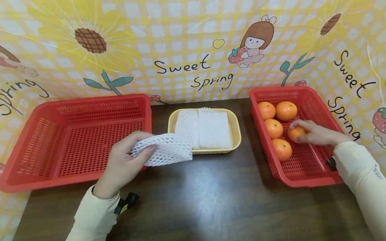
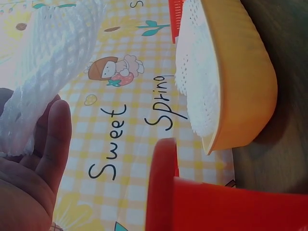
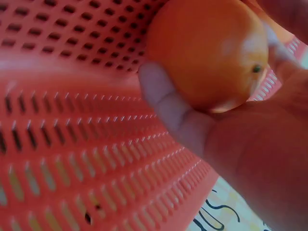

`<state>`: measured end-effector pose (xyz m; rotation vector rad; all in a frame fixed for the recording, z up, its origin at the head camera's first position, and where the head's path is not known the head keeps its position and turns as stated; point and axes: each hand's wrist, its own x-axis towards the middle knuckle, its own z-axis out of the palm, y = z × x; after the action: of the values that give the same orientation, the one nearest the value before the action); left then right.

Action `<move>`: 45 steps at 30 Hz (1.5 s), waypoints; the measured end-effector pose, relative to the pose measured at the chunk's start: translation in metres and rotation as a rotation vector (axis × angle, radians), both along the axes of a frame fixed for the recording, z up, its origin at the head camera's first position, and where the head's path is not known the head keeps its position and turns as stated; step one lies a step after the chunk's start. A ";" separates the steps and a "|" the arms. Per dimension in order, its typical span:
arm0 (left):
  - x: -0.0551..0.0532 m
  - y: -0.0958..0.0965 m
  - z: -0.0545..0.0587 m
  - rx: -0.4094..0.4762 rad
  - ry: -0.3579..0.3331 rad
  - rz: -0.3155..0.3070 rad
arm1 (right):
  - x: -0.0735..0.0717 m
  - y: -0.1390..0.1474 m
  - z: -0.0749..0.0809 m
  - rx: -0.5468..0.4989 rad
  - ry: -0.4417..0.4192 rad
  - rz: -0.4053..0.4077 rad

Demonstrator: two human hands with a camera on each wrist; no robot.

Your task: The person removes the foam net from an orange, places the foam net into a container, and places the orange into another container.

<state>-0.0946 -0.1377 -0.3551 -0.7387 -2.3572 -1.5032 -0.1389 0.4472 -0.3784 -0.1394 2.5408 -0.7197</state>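
My left hand (image 1: 125, 160) pinches a white foam net sleeve (image 1: 169, 149) between thumb and fingers, over the right edge of the left red basket (image 1: 147, 113). In the left wrist view the foam net sleeve (image 2: 57, 57) sticks up from the fingers. My right hand (image 1: 316, 132) reaches into the right red basket (image 1: 301, 182) and grips an orange (image 1: 295, 134), fingers and thumb around its sides. Close up in the right wrist view, the thumb lies along the gripped orange (image 3: 207, 53). Several other oranges (image 1: 281, 149) line the left side of that basket.
Between the baskets a yellow tray (image 1: 236, 134) holds two stacks of white foam net sleeves (image 1: 214, 129). Everything stands on a dark wooden table (image 1: 205, 201). Behind it hangs a yellow checked cloth (image 1: 187, 40) with printed flowers and lettering.
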 end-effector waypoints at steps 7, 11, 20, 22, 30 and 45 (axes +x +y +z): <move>0.001 -0.001 -0.001 -0.004 0.000 -0.018 | -0.007 0.000 -0.003 -0.042 -0.011 -0.010; 0.000 -0.001 -0.001 -0.006 -0.007 -0.035 | -0.008 0.004 -0.001 0.019 -0.007 -0.039; 0.001 0.003 0.001 -0.013 -0.024 -0.041 | -0.007 -0.002 -0.001 0.055 0.078 -0.058; 0.001 0.004 0.001 -0.016 -0.018 -0.047 | -0.009 -0.004 -0.003 0.050 0.101 -0.035; 0.002 0.006 0.000 -0.024 -0.015 -0.039 | -0.015 -0.011 -0.008 -0.019 0.207 0.058; 0.002 0.014 0.001 0.009 -0.013 -0.081 | -0.002 -0.032 0.016 0.010 0.243 -0.114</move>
<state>-0.0922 -0.1233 -0.3538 -0.8341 -2.3546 -1.5543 -0.1412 0.4156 -0.3627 -0.0839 2.8019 -0.7751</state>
